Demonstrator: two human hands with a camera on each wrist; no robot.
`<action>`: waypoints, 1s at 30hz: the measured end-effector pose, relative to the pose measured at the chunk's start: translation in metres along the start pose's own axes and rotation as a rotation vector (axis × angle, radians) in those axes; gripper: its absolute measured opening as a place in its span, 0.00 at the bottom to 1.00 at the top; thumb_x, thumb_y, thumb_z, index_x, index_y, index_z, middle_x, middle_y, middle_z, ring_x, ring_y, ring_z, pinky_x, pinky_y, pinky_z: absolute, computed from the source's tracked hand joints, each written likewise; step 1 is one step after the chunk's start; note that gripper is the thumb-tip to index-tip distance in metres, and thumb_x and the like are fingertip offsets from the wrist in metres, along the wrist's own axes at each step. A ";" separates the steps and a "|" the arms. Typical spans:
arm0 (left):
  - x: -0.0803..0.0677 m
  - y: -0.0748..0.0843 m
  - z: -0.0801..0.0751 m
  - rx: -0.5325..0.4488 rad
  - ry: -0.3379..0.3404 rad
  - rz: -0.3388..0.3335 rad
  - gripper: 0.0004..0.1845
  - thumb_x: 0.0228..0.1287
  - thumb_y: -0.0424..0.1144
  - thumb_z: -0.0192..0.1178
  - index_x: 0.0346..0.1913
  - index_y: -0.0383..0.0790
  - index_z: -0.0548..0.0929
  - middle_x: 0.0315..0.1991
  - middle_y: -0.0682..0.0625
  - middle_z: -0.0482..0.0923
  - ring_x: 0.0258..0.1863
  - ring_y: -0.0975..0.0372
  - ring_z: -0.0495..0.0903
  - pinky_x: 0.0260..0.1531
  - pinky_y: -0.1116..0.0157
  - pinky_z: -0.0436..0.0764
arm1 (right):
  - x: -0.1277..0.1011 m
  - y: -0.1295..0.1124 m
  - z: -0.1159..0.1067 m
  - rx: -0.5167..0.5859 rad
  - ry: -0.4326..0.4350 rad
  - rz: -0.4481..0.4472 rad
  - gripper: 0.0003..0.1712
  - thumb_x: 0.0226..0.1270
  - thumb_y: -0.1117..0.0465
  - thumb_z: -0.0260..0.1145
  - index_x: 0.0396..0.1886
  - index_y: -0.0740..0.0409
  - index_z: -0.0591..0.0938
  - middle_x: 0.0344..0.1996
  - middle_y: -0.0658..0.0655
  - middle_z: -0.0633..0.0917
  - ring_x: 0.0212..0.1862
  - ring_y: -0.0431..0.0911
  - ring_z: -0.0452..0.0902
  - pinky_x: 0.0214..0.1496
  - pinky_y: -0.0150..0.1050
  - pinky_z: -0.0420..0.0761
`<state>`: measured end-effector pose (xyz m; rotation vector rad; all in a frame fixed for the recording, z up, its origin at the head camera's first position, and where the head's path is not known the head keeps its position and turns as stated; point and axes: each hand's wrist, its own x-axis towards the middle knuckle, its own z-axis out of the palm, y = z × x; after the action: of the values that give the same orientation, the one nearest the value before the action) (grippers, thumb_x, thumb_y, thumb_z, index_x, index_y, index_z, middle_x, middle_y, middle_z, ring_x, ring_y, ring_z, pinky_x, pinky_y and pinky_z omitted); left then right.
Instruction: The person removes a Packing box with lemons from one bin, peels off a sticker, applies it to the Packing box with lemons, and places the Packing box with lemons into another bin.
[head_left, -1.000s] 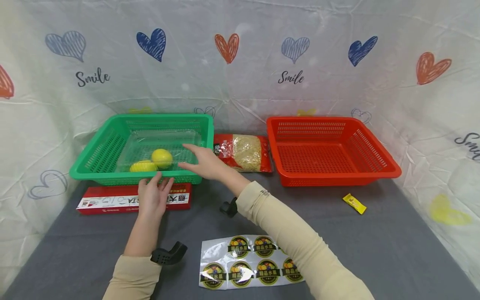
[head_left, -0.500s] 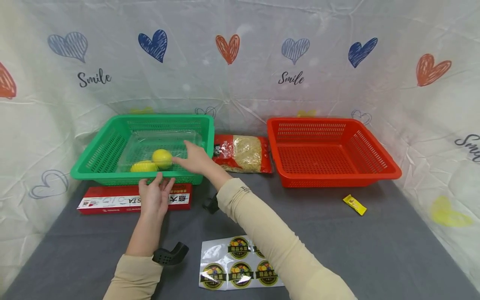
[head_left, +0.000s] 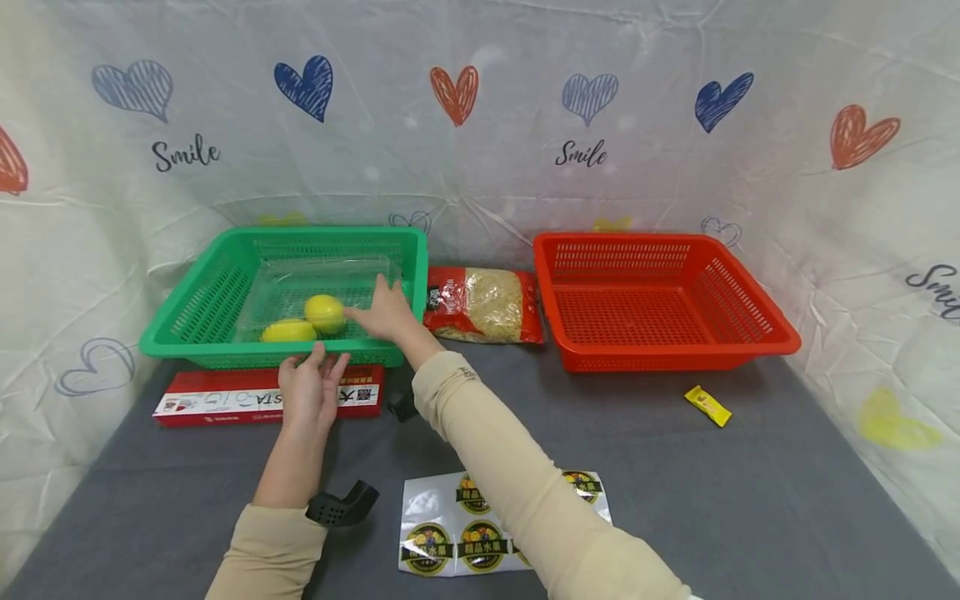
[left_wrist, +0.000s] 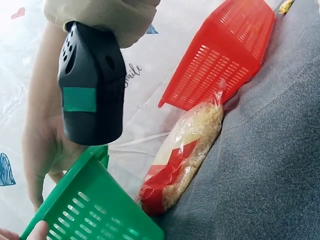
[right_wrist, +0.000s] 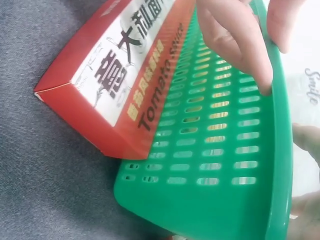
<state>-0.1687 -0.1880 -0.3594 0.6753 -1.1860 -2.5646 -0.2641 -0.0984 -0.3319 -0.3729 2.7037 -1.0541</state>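
While the left hand (head_left: 307, 392) has the near rim of the green basket (head_left: 202, 350), the right hand (head_left: 388, 315) is over the basket's right end, thumb and fingers spread wide. From the head view, its thumb is right by the lemon-like fruit (head_left: 325, 314), but I can't tell if they touch. A ridged yellow fruit (head_left: 288, 332) sits just left of that one, both at the near side of a clear plastic tray (head_left: 322, 268) in the basket. Red pasta box (head_left: 217, 400) lies in front, sticker sheet (head_left: 427, 508) partly hidden by a beige sleeve (head_left: 517, 458), and a little yellow packet (head_left: 708, 406) is near the red basket (head_left: 675, 360).

Left wrist view: right hand dips behind the green rim with its wrist camera (left_wrist: 92, 85) in the way, and the noodle bag (left_wrist: 182, 150) is between the two baskets.

Right wrist view: left hand's fingers are on both sides of the rim, so it's basically pinching it. Right hand's fingers are cropped but apart, and the pasta box is against the slotted wall.
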 end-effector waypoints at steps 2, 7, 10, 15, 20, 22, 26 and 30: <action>0.000 0.001 -0.001 -0.002 -0.001 0.002 0.29 0.70 0.36 0.42 0.67 0.40 0.43 0.63 0.47 0.51 0.63 0.58 0.61 0.50 0.69 0.73 | 0.002 0.000 -0.001 0.006 -0.009 0.007 0.46 0.64 0.43 0.56 0.72 0.58 0.46 0.70 0.61 0.51 0.70 0.53 0.45 0.67 0.45 0.58; 0.001 0.001 -0.001 -0.014 -0.002 -0.008 0.30 0.69 0.36 0.43 0.68 0.41 0.43 0.62 0.48 0.54 0.62 0.58 0.61 0.51 0.68 0.72 | 0.003 0.000 -0.003 0.125 -0.033 0.047 0.45 0.64 0.43 0.57 0.72 0.56 0.48 0.70 0.58 0.53 0.71 0.51 0.42 0.67 0.46 0.57; 0.001 0.001 -0.001 -0.014 -0.002 -0.016 0.30 0.69 0.36 0.43 0.69 0.41 0.42 0.64 0.47 0.52 0.62 0.58 0.61 0.51 0.67 0.72 | 0.002 0.001 -0.004 0.225 -0.052 0.071 0.44 0.64 0.45 0.58 0.72 0.53 0.49 0.70 0.58 0.54 0.70 0.52 0.42 0.66 0.48 0.59; 0.000 0.002 -0.002 -0.026 0.005 -0.036 0.30 0.70 0.36 0.43 0.69 0.42 0.43 0.65 0.47 0.50 0.62 0.58 0.62 0.51 0.67 0.72 | 0.003 0.001 -0.005 0.301 -0.078 0.081 0.43 0.64 0.48 0.59 0.72 0.51 0.48 0.69 0.57 0.57 0.68 0.53 0.53 0.57 0.47 0.70; 0.000 0.002 -0.001 -0.016 0.009 -0.040 0.29 0.69 0.36 0.44 0.68 0.42 0.44 0.61 0.49 0.55 0.61 0.59 0.63 0.51 0.67 0.72 | 0.005 0.002 -0.005 0.332 -0.086 0.083 0.42 0.64 0.49 0.60 0.72 0.46 0.50 0.67 0.57 0.60 0.52 0.55 0.73 0.37 0.42 0.78; 0.000 0.002 -0.001 -0.017 0.012 -0.036 0.29 0.69 0.36 0.45 0.68 0.42 0.45 0.57 0.50 0.58 0.61 0.59 0.63 0.51 0.66 0.72 | 0.005 0.002 -0.005 0.347 -0.091 0.073 0.41 0.64 0.51 0.60 0.72 0.44 0.51 0.67 0.57 0.60 0.48 0.56 0.75 0.34 0.42 0.76; 0.001 0.002 -0.001 -0.036 0.015 -0.034 0.28 0.68 0.36 0.46 0.67 0.42 0.48 0.52 0.51 0.61 0.59 0.60 0.65 0.50 0.65 0.72 | 0.006 0.002 -0.004 0.351 -0.083 0.045 0.38 0.65 0.54 0.60 0.71 0.43 0.54 0.66 0.56 0.62 0.44 0.53 0.76 0.34 0.40 0.74; 0.001 0.002 -0.002 -0.056 0.020 -0.034 0.25 0.67 0.35 0.47 0.62 0.42 0.51 0.51 0.50 0.61 0.57 0.60 0.66 0.50 0.65 0.73 | 0.007 0.002 -0.002 0.390 -0.079 0.061 0.35 0.65 0.57 0.60 0.69 0.42 0.57 0.56 0.59 0.74 0.18 0.44 0.67 0.21 0.36 0.68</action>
<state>-0.1685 -0.1911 -0.3595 0.7133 -1.1013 -2.6022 -0.2719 -0.0976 -0.3325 -0.2538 2.3509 -1.4736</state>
